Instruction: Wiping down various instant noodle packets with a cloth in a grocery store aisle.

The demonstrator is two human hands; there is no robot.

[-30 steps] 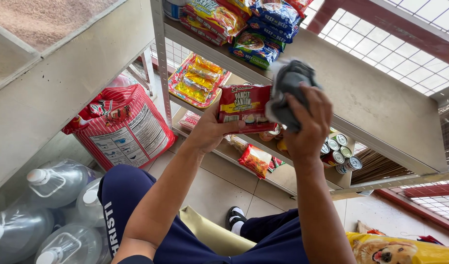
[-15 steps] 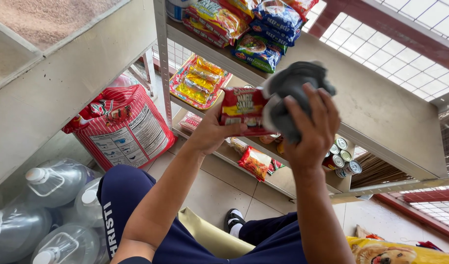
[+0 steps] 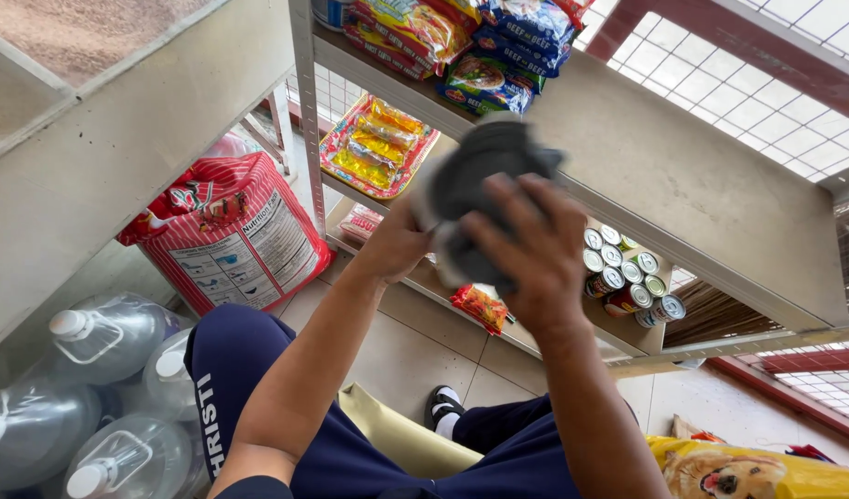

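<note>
Since before, my right hand [image 3: 526,249] is bringing the grey cloth [image 3: 480,176] across the packet, fingers clutching it; left hand [image 3: 397,245] fingers probably hidden.

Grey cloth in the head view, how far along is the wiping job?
Looks done: snack packets sit stacked on the top shelf, cans lined up below. In hand: the right hand presses the grey cloth against something the left hand holds up, hidden behind it. Possibly left: a loose red packet near the cans.
</note>
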